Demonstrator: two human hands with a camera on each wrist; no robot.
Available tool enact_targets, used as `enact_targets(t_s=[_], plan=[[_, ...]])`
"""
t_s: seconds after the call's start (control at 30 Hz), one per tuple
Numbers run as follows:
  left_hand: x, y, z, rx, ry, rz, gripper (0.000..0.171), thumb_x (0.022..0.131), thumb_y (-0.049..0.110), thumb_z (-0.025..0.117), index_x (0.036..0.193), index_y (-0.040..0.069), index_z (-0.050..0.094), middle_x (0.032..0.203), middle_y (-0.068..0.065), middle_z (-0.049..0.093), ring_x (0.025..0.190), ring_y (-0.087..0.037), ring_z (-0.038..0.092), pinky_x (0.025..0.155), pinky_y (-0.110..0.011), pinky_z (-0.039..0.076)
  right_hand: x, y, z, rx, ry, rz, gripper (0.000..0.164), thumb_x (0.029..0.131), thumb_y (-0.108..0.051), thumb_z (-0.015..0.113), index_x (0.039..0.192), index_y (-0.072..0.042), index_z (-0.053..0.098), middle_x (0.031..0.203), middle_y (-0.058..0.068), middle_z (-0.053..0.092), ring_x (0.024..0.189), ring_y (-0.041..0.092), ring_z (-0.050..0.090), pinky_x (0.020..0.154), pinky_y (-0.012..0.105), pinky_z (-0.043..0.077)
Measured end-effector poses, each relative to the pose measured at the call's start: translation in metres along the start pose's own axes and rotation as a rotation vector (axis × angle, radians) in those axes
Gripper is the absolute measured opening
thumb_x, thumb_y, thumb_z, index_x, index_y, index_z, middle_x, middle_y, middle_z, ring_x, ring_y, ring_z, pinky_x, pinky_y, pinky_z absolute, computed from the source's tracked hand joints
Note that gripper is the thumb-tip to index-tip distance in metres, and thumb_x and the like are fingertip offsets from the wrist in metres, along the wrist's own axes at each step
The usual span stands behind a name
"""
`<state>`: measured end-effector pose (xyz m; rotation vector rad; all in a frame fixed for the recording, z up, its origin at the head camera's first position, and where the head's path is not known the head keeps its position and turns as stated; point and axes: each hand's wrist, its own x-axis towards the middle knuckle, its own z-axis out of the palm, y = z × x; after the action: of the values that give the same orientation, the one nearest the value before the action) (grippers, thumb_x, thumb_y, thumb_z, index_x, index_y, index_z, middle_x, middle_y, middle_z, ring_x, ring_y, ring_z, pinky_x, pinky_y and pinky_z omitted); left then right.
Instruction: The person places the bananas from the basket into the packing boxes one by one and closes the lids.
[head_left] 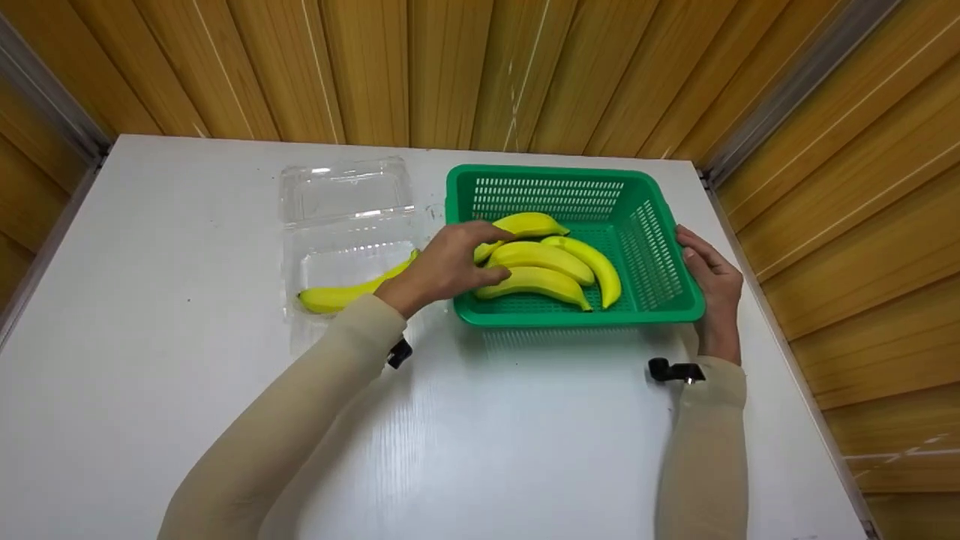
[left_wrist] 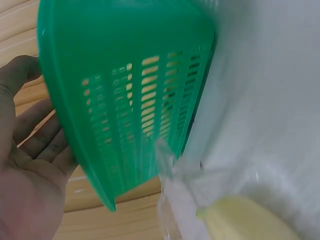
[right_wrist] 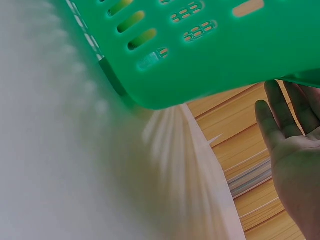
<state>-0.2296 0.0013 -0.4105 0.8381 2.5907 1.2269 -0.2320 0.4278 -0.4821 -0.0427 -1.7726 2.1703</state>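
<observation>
Several yellow bananas [head_left: 545,260] lie in a green plastic basket [head_left: 577,321]. My left hand [head_left: 450,262] reaches over the basket's left rim, thumb and fingers apart just above the bananas; the left wrist view shows nothing in its palm. At the basket's right rim my right hand [head_left: 718,289] rests with its fingertips against the outer edge. In the right wrist view its fingers [right_wrist: 280,110] are fairly straight below the lip. Another banana [head_left: 337,296] lies in a clear plastic clamshell box [head_left: 352,259] left of the basket, partly hidden behind my left wrist.
The box's clear lid [head_left: 346,187] lies folded back toward the rear of the white table [head_left: 510,450]. Wood-panelled walls [head_left: 442,75] stand behind the table and along its right side. The basket sits near the table's right edge.
</observation>
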Motion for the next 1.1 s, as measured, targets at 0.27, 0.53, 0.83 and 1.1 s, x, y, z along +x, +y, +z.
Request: enact_targets(t_s=[0.27,0.53,0.83,1.1], plan=[[0.015,0.003,0.019,0.002,-0.093,-0.005,0.054,0.100,0.026,0.078,0.147,0.006,0.062,0.146,-0.009,0.063,0.134,-0.029,0.057,0.115,-0.040,0.046,0.000,-0.001,0.000,0.001,0.011,0.029,0.035,0.099,-0.010,0.077,0.130,0.006,0.072,0.140,0.010,0.069,0.141,0.024,0.055,0.111,0.027,0.047],[0.026,0.006,0.027,0.104,-0.154,0.025,0.051,0.099,0.018,0.078,0.146,0.002,0.063,0.145,-0.010,0.065,0.131,-0.028,0.058,0.116,-0.038,0.044,0.000,-0.001,-0.001,-0.017,0.014,0.023,0.035,0.100,-0.011,0.076,0.130,0.006,0.072,0.140,0.011,0.069,0.140,0.024,0.055,0.111,0.027,0.047],[0.040,0.011,0.035,0.269,-0.216,-0.066,0.052,0.100,0.026,0.077,0.145,0.003,0.064,0.140,-0.011,0.068,0.117,-0.023,0.063,0.110,-0.033,0.049,0.000,0.000,-0.001,-0.002,0.004,0.000,0.035,0.099,-0.009,0.076,0.129,0.008,0.072,0.138,0.011,0.070,0.140,0.025,0.055,0.111,0.027,0.047],[0.047,0.013,0.040,0.346,-0.237,-0.104,0.044,0.101,0.030,0.077,0.137,0.005,0.071,0.126,-0.008,0.073,0.102,-0.021,0.063,0.102,-0.031,0.054,0.002,0.001,-0.001,-0.009,0.004,-0.013,0.035,0.098,-0.010,0.078,0.127,0.008,0.072,0.137,0.012,0.070,0.139,0.025,0.056,0.112,0.027,0.046]])
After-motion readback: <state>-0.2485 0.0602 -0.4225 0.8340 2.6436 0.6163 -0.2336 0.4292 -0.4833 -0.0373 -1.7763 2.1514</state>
